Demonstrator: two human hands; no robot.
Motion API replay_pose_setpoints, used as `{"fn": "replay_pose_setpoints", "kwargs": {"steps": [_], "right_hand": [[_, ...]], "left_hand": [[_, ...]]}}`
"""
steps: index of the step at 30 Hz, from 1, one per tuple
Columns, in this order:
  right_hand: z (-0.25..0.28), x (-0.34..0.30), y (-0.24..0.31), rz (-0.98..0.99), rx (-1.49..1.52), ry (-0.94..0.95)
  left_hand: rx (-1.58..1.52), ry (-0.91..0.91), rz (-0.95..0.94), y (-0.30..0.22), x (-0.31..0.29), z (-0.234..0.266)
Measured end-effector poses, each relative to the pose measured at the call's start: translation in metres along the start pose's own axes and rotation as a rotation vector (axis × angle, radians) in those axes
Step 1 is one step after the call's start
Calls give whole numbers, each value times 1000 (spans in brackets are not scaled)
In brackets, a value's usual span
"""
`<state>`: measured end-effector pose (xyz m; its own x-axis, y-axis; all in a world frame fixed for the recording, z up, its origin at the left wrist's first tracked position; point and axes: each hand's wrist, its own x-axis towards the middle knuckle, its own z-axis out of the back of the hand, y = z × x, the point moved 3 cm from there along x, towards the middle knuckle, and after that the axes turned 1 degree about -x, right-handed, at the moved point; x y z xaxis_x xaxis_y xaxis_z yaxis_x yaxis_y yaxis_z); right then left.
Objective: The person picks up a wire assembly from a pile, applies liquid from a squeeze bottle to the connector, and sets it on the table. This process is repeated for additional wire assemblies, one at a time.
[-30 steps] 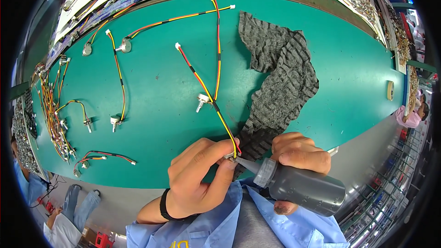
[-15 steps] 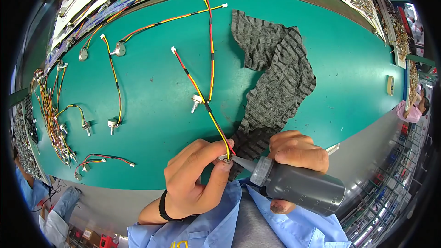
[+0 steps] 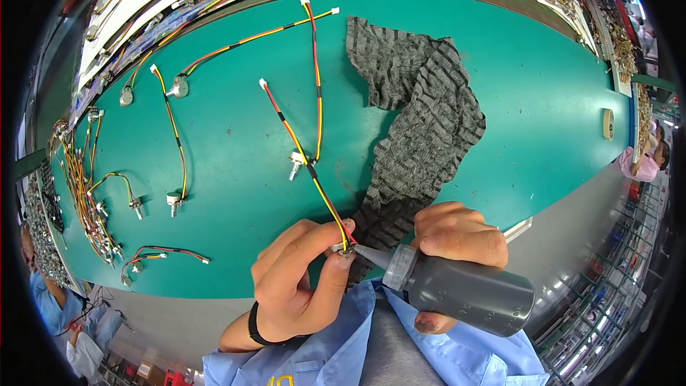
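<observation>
My left hand [image 3: 296, 275] pinches a small round potentiometer [image 3: 341, 248] between thumb and fingertips. From it a red, yellow and black wire lead [image 3: 314, 182] runs up and left to a white plug. My right hand [image 3: 461, 239] is wrapped round a dark squeeze bottle [image 3: 471, 297], tilted with its nozzle pointing left. The tapered tip meets the potentiometer where the wires join it; whether it touches cannot be made out. Just beyond my hands lies a crumpled dark grey striped cloth [image 3: 429, 121]. Another wired potentiometer [image 3: 297, 163] rests beneath the held lead.
Several wired potentiometers [image 3: 174, 201] are spread over the left of the green table [image 3: 543, 114]. A tangled bundle of them [image 3: 82, 193] lies at the far left. A tape roll [image 3: 608, 124] sits near the right edge. Parts-covered white boards [image 3: 143, 0] line the back.
The view has shifted slightly, so the table's things appear a little further left. My hands keep the same hold, with the nozzle still at the potentiometer.
</observation>
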<state>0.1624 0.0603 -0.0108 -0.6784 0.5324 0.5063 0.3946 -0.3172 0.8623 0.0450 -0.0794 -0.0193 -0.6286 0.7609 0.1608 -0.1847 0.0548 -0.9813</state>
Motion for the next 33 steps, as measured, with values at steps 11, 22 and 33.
{"fn": "replay_pose_setpoints", "kwargs": {"steps": [11, 22, 33], "right_hand": [[2, 1, 0, -2, -11, 38], [3, -11, -3, -83, 18, -273], [-5, -8, 0, -58, 386, -200]], "left_hand": [[15, -8, 58, -1, -2, 0], [-210, 13, 153, 0, -6, 2], [-390, 12, 169, -18, -12, 6]]}}
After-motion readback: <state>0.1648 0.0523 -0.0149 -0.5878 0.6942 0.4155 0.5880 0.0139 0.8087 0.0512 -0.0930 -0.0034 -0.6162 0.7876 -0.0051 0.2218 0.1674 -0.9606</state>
